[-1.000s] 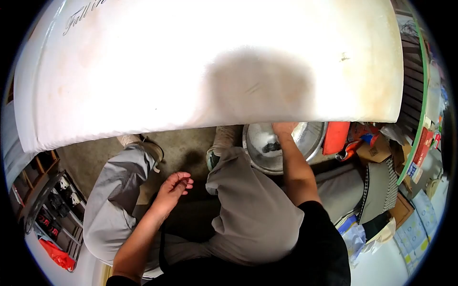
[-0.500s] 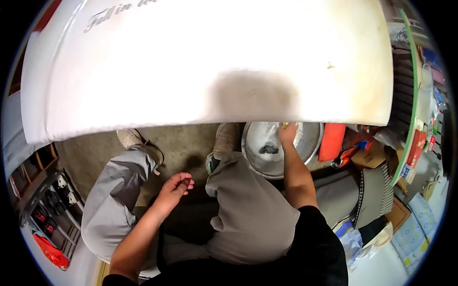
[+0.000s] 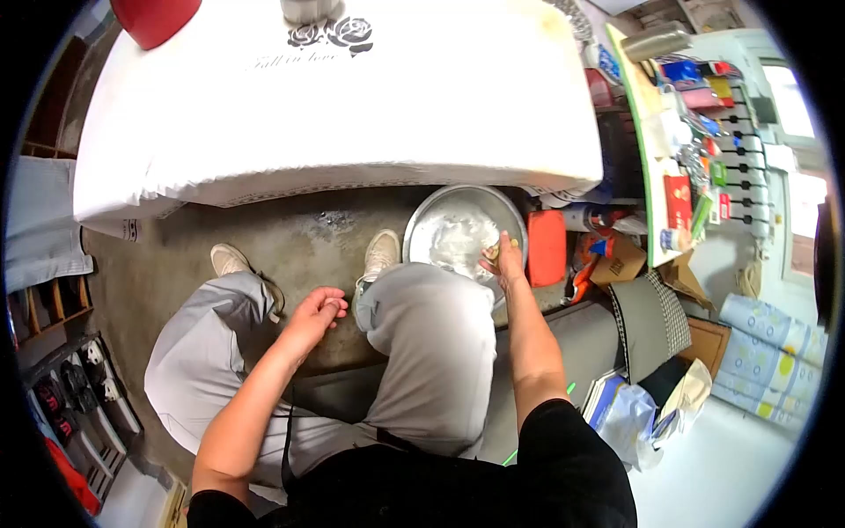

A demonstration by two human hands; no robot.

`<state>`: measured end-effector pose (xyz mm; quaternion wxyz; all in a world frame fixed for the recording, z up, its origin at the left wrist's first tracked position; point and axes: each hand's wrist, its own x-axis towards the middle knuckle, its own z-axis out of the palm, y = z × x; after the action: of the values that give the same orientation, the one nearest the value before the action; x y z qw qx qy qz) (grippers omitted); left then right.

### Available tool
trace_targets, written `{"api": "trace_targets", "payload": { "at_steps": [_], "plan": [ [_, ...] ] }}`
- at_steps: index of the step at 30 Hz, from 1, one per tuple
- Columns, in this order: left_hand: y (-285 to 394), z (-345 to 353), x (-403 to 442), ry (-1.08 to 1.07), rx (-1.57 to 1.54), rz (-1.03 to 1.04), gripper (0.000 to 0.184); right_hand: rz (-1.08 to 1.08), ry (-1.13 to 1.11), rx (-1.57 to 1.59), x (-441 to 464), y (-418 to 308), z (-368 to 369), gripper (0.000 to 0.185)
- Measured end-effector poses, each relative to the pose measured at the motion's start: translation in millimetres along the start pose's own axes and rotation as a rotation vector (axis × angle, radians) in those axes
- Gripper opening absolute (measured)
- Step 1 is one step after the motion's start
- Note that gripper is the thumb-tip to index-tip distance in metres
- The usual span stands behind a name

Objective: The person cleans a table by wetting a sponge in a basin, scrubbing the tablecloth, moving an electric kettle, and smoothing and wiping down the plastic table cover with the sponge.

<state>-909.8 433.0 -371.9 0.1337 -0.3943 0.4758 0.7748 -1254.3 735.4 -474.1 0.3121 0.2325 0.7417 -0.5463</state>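
A round metal basin (image 3: pixel 427 220) stands on the floor beside my right shoe, with whitish matter inside that I cannot identify. My right hand (image 3: pixel 505 260) reaches into its right side, fingers bent round something small and partly yellowish; what it is stays unclear. Between my knees, my left hand (image 3: pixel 314 317) hangs in the air with loosely curved fingers, and nothing shows in it. It touches neither the basin nor the table.
A table under a white cloth (image 3: pixel 352 123) spans the front, bearing a red object (image 3: pixel 157 18) and a pale container (image 3: pixel 310 9). An orange-red box (image 3: pixel 547 248) stands right of the basin. A green-edged shelf (image 3: pixel 641 150) holds clutter; a grey couch (image 3: pixel 563 352) lies behind.
The view has tilted and shifted, showing more of the basin and tabletop. My right hand now appears lower, by the basin's right side. My left hand stays between my knees.
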Motion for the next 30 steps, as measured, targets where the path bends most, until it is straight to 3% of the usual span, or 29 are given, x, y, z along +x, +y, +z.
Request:
{"api": "trace_targets", "payload": {
  "at_steps": [6, 12, 15, 20, 24, 30],
  "plan": [
    [-11.2, -19.7, -30.1, 0.096, 0.108, 0.132, 0.026, -0.212, -0.175, 0.181, -61.3, -44.5, -23.1, 0.018],
    [-27.2, -20.6, -55.7, 0.145, 0.092, 0.176, 0.026, -0.386, -0.045, 0.053, -119.2, -78.0, -28.4, 0.016],
    [-34.8, -17.8, -64.8, 0.17, 0.174, 0.227, 0.026, -0.397, -0.095, 0.04, -106.6, -81.4, -38.8, 0.023],
    [-46.0, -14.2, -79.7, 0.146, 0.175, 0.287, 0.026, -0.512, 0.073, -0.028, -121.9, -95.8, -33.8, 0.045],
    [-51.5, -14.1, -79.8, 0.127, 0.204, 0.309, 0.026, -0.409, 0.177, -0.098, -172.5, -120.1, -28.5, 0.055],
    [-57.5, -16.8, -75.9, 0.139, 0.201, 0.317, 0.024, -0.48, 0.106, -0.051, -158.3, -126.9, -46.8, 0.041]
  ]
}}
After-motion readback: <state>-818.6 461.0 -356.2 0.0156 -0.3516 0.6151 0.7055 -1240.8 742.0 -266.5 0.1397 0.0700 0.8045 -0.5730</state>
